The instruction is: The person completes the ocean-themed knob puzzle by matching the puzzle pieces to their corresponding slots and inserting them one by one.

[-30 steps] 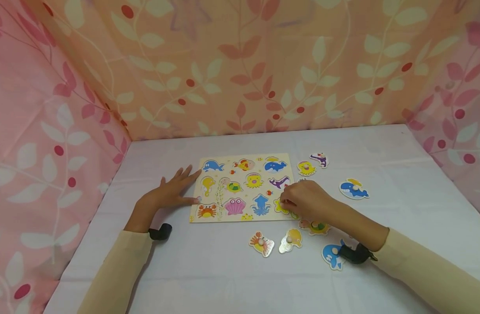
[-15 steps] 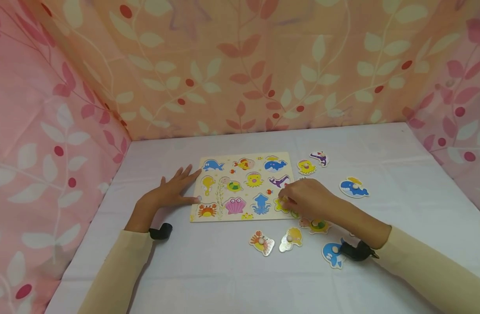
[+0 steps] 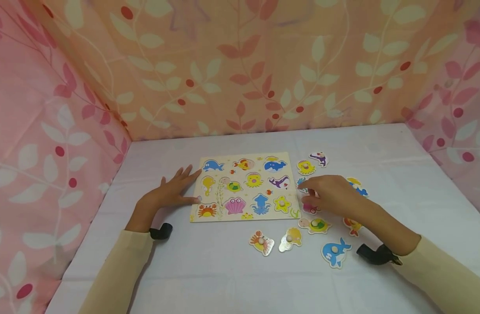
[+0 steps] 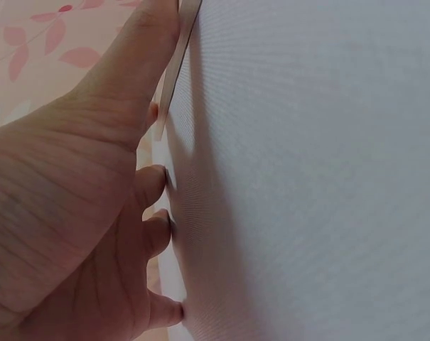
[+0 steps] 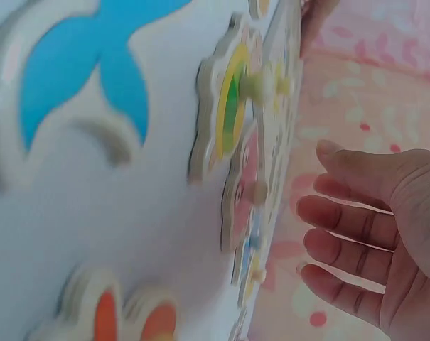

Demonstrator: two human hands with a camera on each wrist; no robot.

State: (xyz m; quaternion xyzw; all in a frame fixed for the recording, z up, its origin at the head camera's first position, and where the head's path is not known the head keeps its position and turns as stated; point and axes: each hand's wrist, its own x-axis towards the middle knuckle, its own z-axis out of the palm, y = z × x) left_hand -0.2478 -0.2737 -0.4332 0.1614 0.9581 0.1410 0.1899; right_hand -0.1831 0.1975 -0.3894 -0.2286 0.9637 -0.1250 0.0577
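Starfish piece (image 3: 282, 203) sits in puzzle board (image 3: 244, 195), left hand (image 3: 170, 192) spread at its edge, right hand (image 3: 334, 194) fingers loose above pink piece (image 3: 311, 209).

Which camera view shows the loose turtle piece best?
The head view: the turtle piece lies face up, its outline clear. The right wrist view shows it nearly edge-on, knob protruding; the left wrist view misses it.

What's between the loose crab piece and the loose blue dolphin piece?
Head view: the yellow knobbed piece, with bare white cloth on either side of it.
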